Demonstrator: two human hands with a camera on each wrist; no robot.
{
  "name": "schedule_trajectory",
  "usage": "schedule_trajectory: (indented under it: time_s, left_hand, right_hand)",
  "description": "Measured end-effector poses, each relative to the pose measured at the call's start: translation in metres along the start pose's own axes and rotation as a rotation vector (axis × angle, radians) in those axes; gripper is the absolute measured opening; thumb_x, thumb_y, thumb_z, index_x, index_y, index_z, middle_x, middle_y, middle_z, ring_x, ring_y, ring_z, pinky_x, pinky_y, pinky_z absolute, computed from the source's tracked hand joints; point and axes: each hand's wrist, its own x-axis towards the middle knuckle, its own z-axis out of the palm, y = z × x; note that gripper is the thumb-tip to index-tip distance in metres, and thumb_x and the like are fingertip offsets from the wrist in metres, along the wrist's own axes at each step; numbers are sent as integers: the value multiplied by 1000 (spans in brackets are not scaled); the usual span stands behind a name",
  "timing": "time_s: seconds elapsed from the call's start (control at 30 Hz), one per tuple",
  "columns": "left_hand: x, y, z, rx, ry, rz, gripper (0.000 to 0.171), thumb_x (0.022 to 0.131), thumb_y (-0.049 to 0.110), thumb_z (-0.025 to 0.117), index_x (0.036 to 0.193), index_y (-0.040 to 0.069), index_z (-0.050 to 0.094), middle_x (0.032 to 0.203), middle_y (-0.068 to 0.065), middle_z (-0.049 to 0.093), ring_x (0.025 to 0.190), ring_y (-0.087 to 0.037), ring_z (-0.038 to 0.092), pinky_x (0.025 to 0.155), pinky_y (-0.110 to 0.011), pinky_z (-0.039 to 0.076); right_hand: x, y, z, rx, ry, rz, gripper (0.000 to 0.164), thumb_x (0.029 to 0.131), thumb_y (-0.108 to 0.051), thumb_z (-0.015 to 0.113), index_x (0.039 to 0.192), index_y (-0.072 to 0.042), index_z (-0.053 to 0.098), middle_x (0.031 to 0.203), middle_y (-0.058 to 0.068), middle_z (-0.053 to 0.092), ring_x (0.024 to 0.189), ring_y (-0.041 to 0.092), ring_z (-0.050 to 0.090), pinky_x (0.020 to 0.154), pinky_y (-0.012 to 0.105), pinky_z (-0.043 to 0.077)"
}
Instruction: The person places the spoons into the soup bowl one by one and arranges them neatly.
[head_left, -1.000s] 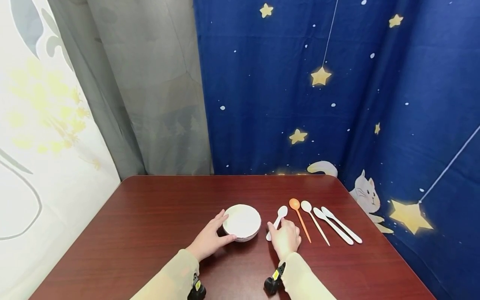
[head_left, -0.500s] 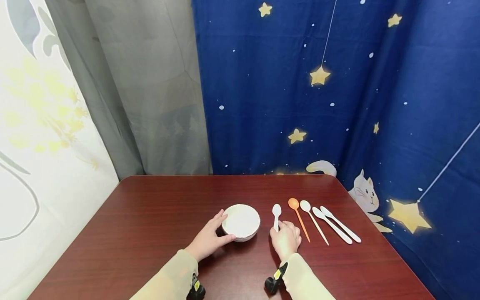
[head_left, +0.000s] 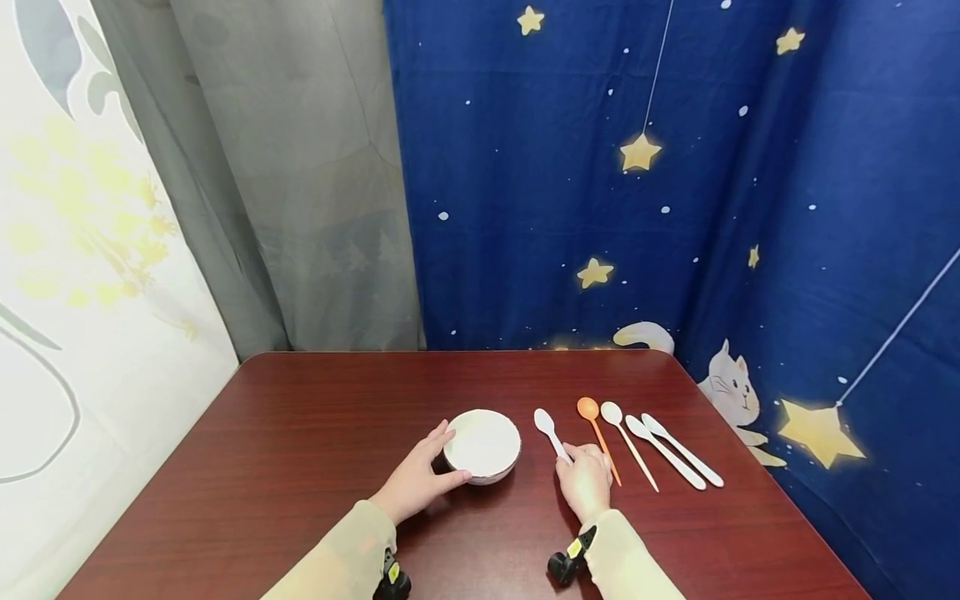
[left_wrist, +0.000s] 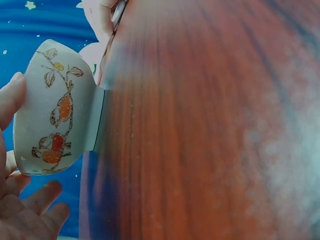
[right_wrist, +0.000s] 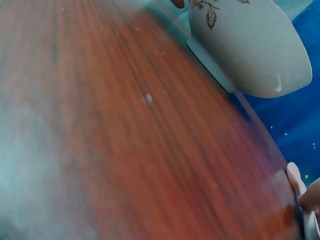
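Observation:
A white bowl (head_left: 482,446) with a branch and fruit painted on its side stands upright mid-table. My left hand (head_left: 418,482) holds it from the left, with the thumb at the near side and fingers at the rim. In the left wrist view, the thumb lies against the wall of the bowl (left_wrist: 55,120). To the right of the bowl, my right hand (head_left: 587,483) pinches the handle of a short white spoon (head_left: 544,422). The spoon's head points away and to the left, and its handle end is hidden under the fingers.
Right of that hand, an orange spoon (head_left: 588,408), a cream thin-handled spoon (head_left: 612,413) and two white knives (head_left: 667,454) lie side by side on the dark red table (head_left: 322,433). A starry blue curtain (head_left: 525,167) hangs behind the table.
My right hand has shifted a little to the right. The short spoon has swung from pointing right to pointing left. My left hand and the bowl have stayed put.

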Motion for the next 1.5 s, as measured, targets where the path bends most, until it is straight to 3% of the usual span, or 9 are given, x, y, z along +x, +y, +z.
schedule_trajectory:
  time_s: [0.23, 0.6, 1.1, 1.33, 1.5]
  left_hand:
    - [0, 0, 0, -5, 5, 8, 89, 78, 57, 72, 146, 7, 42, 158, -9, 25, 143, -27, 25, 110, -52, 27]
    - [1, 0, 0, -3, 8, 5, 89, 78, 58, 71, 146, 7, 42, 158, -8, 24, 143, -27, 24, 110, -52, 27]
    - [0, 1, 1, 8, 4, -1, 88, 78, 57, 71, 146, 7, 42, 158, -9, 25, 142, -27, 26, 109, -52, 28]
    - [0, 0, 1, 3, 10, 6, 89, 78, 57, 72, 145, 7, 43, 157, -9, 25, 141, -28, 29, 109, -51, 29]
    - [0, 0, 1, 4, 9, 5, 89, 78, 57, 72, 145, 7, 43, 157, -9, 25, 142, -28, 27, 109, -52, 28]
  right_hand:
    - [2, 3, 0, 6, 13, 26, 30, 82, -20, 73, 106, -2, 74, 92, 12, 62, 96, 34, 51, 85, 49, 37]
    - [3, 4, -1, -38, 59, -40, 21, 79, -13, 71, 95, 0, 75, 87, 16, 68, 90, 37, 59, 82, 48, 41]
    - [7, 0, -9, 19, -14, -47, 15, 77, -9, 68, 88, 0, 75, 79, 10, 61, 75, 30, 60, 72, 42, 48]
    - [11, -1, -15, 69, -105, 15, 19, 81, -11, 70, 96, -1, 75, 84, 11, 68, 79, 26, 59, 72, 39, 46]
    - [11, -3, -17, 287, -157, 157, 26, 84, -5, 61, 105, 6, 71, 94, 17, 70, 79, 24, 58, 66, 33, 44]
